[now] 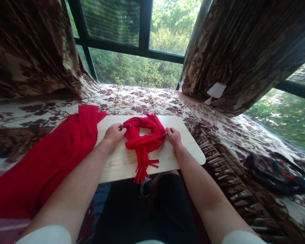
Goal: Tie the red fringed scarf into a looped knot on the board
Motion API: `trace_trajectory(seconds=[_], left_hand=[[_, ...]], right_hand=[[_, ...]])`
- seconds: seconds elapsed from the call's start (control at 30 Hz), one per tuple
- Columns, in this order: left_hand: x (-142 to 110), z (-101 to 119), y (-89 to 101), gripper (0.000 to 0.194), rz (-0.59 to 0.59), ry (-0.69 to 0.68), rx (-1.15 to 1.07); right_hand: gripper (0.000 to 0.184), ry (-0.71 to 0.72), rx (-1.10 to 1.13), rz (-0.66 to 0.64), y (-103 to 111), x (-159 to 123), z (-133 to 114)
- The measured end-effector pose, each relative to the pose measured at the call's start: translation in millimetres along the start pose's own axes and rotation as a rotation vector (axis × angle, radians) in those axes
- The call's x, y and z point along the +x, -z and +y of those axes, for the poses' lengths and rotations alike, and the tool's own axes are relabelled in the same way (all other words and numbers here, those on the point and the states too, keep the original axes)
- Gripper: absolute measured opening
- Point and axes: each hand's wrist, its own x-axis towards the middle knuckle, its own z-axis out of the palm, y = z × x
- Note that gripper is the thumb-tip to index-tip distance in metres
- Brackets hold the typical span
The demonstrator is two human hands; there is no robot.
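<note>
A red fringed scarf (157, 144) lies in a loop on a pale wooden board (112, 166), with bare wood showing through its middle. One fringed end hangs toward me over the board's near edge; more fringe sticks up at the far side. My left hand (115, 133) pinches the loop's left edge between thumb and fingers. At the right edge, my right hand (174, 136) has its fingers closed on the scarf's rim. A larger red cloth (63, 152) is draped over the board's left end and beyond it, beside my left forearm.
A flower-patterned cover (139, 98) spreads behind the board below the window. A small white lamp (217, 90) stands at the back right near the curtain (234, 44). A dark bag (274, 173) lies on the right. My knees are under the board.
</note>
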Motion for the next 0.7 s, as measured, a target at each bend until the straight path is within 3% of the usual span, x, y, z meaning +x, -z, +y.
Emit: trace_trajectory(seconds=[0.2,0.7], left_hand=[[-19,7,-1.1,0.035,0.015,-0.059,0.134],[-26,7,-1.1,0.033,0.030,-0.110,0.196]], right_hand=[[0.048,0.040,-0.081,0.007,0,-2,-1],[0.042,0.059,-0.071,-0.024,-2,-1,-1]])
